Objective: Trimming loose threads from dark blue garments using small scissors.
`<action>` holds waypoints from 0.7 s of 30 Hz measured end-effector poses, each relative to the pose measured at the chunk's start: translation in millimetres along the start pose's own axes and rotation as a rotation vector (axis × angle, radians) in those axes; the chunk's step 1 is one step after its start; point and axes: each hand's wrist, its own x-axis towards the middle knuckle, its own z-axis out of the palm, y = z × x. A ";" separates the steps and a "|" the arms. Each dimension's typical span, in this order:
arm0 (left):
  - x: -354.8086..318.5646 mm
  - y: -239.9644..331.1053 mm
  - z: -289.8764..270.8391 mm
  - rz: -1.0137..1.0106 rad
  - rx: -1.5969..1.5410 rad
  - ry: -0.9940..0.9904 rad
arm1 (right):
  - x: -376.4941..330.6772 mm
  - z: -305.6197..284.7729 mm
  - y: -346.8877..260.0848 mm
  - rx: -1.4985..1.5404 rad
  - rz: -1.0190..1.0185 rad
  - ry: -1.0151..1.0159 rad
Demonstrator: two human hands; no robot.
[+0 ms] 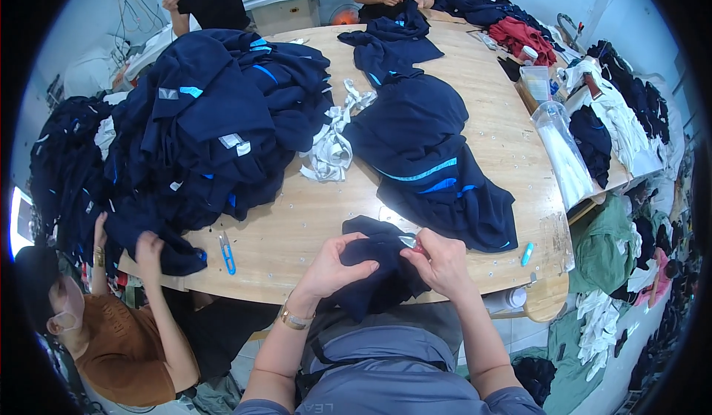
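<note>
One broad wooden tabletop [519, 144] fills the middle of the view; on its left rises a great heap of navy garments [215, 111], showing white tags and bright blue bits; a co-worker in a brown top [122, 348] sits beside the heap's near end, both hands by a dark piece of it. Right of the heap lies a long spread of navy garments [415, 118], crossed by a light blue band; at the near edge, between the person's forearms, is a smaller navy cloth [387, 267], partly on the wood and partly hanging toward the lap. Tangled white strips [328, 154] lie between heap and spread; the left hand [335, 267] grasps the navy cloth at its left side, thumb stretched across it; the right hand [439, 263] is closed around small red-handled snips [408, 242], blades pointing left over the cloth; blue-handled snips [227, 255] lie farther left; a small turquoise object [527, 254] rests near the right edge.
</note>
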 end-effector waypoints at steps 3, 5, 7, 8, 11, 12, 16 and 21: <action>0.1 2.7 0.2 0.001 0.033 -0.001 | 0.6 -2.7 0.2 -0.158 -0.109 -0.027; 0.4 4.7 1.1 -0.005 0.093 -0.007 | 1.7 -5.4 -2.3 -0.206 -0.134 -0.036; 0.5 5.5 2.1 0.008 0.125 -0.014 | 3.5 -7.1 -4.7 -0.241 -0.179 -0.028; 0.7 5.8 2.6 0.021 0.157 -0.022 | 4.2 -8.1 -6.0 -0.241 -0.178 -0.027; 0.7 6.7 4.7 0.020 0.178 -0.022 | 5.6 -9.8 -7.7 -0.292 -0.181 -0.048; 0.7 6.6 5.1 0.019 0.179 -0.022 | 5.9 -10.0 -7.5 -0.301 -0.193 -0.049; 0.7 7.3 6.2 0.013 0.205 -0.006 | 6.9 -11.1 -6.0 -0.340 -0.227 -0.054; 3.1 7.1 6.8 0.058 0.247 0.011 | 6.3 -12.1 -4.9 -0.343 -0.216 -0.052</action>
